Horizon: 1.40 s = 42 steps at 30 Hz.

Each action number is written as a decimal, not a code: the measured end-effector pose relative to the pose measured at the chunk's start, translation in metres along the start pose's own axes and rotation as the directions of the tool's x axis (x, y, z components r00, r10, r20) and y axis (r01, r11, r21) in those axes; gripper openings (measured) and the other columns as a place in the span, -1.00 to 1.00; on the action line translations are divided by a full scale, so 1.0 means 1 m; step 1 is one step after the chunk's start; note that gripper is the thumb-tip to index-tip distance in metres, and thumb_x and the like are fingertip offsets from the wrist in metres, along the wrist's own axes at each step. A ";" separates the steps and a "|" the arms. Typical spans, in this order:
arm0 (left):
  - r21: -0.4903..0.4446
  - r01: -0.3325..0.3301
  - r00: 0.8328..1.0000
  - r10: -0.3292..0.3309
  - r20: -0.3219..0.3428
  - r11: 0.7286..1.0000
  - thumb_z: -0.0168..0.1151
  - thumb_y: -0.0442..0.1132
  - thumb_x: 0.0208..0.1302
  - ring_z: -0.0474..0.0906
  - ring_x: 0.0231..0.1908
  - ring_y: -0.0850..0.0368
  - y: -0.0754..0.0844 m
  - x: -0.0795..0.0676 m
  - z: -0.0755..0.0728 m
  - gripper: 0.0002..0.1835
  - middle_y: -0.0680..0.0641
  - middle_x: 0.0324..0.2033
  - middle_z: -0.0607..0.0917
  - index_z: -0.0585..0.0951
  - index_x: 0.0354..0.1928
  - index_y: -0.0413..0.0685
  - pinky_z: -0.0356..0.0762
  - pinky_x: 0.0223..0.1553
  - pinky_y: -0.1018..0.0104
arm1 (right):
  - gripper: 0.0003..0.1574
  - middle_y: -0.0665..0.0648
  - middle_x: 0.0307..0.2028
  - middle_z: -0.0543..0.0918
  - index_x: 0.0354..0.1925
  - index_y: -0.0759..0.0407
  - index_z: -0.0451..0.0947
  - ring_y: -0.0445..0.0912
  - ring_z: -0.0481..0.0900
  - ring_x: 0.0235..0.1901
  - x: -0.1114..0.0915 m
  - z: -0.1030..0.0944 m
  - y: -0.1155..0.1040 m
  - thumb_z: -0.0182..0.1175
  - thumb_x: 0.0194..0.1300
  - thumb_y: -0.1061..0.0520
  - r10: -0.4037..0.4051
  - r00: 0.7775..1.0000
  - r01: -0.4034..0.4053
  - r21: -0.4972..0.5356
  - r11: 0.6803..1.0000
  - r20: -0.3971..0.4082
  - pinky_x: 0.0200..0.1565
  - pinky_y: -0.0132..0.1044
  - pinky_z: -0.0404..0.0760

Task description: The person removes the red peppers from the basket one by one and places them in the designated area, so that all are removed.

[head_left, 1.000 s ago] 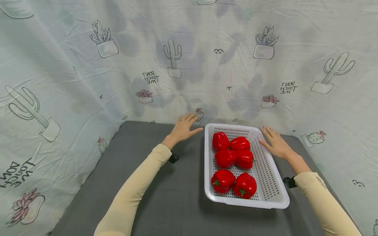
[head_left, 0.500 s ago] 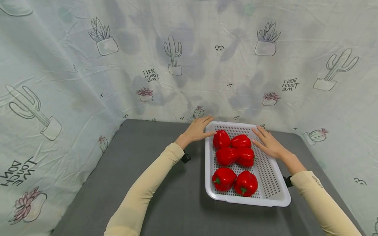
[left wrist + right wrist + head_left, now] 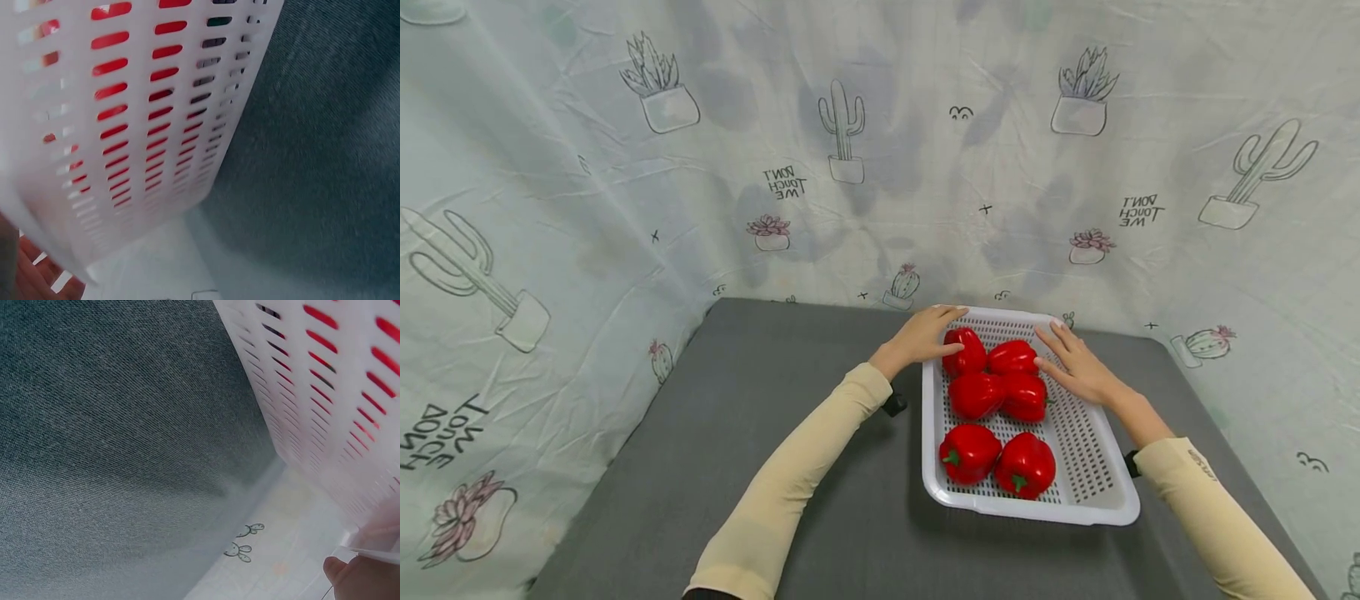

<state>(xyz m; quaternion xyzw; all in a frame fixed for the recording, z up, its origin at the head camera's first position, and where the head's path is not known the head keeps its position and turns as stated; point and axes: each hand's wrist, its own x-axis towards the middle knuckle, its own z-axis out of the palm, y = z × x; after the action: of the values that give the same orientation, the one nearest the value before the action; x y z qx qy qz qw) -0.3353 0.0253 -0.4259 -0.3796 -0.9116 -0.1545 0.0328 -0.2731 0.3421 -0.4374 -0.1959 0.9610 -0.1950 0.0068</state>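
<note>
A white perforated plastic basket [image 3: 1093,454] holds several glossy red bell peppers [image 3: 976,396], some with green stems showing. My left hand [image 3: 921,333] reaches over the basket's far left corner, its fingers extended and its thumb over the back-left pepper. Whether that thumb touches the pepper cannot be told. Across from it, my right hand [image 3: 1078,367] lies over the far part of the right rim, fingers spread and relaxed, thumb inside the basket. Both wrist views show slotted walls of the basket from outside, with some fingers [image 3: 44,272] near the rim in the left wrist view.
The basket stands on the right half of a dark grey tabletop [image 3: 760,400]. Pale cloth [image 3: 910,183] printed with cacti hangs behind and at both sides, bordering the table's far edge.
My left hand has moved right, from beside the basket to over its far left corner. The right hand has shifted slightly left, further over the right rim.
</note>
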 end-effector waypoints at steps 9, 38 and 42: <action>0.027 -0.005 1.000 0.005 0.002 1.000 0.12 0.06 0.26 0.31 0.22 0.08 0.010 0.012 0.007 -0.41 -0.01 0.25 0.39 0.33 0.31 0.11 0.20 0.29 0.15 | -0.15 0.36 0.41 -0.10 0.43 0.07 -0.04 0.29 -0.27 0.39 0.001 0.000 -0.001 -0.02 0.34 -0.18 0.000 0.999 0.001 0.008 1.000 -0.032 0.20 0.40 -0.12; 0.068 0.084 0.996 -0.084 0.008 0.994 0.24 0.25 0.06 0.34 0.12 0.08 0.022 0.019 0.020 -0.32 0.01 0.16 0.44 0.41 0.23 0.19 0.27 0.23 0.19 | -0.14 0.38 0.40 -0.05 0.43 0.09 -0.05 0.24 -0.30 0.41 0.000 0.001 0.001 -0.04 0.34 -0.21 0.046 0.999 -0.045 0.040 0.998 -0.019 0.21 0.39 -0.13; -0.007 0.097 0.994 -0.097 -0.044 0.995 0.26 0.26 0.02 0.35 0.05 0.08 0.020 0.015 0.018 -0.31 0.01 0.13 0.45 0.42 0.20 0.18 0.42 0.09 0.25 | -0.14 0.37 0.40 -0.04 0.44 0.07 -0.05 0.22 -0.31 0.41 0.001 0.002 0.001 -0.04 0.34 -0.22 0.045 0.999 -0.044 0.042 0.998 -0.019 0.22 0.39 -0.13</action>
<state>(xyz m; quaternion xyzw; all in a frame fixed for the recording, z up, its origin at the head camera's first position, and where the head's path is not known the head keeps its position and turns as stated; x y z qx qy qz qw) -0.3307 0.0551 -0.4354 -0.3316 -0.9276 -0.1662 0.0444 -0.2740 0.3418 -0.4392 -0.1723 0.9609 -0.2169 0.0056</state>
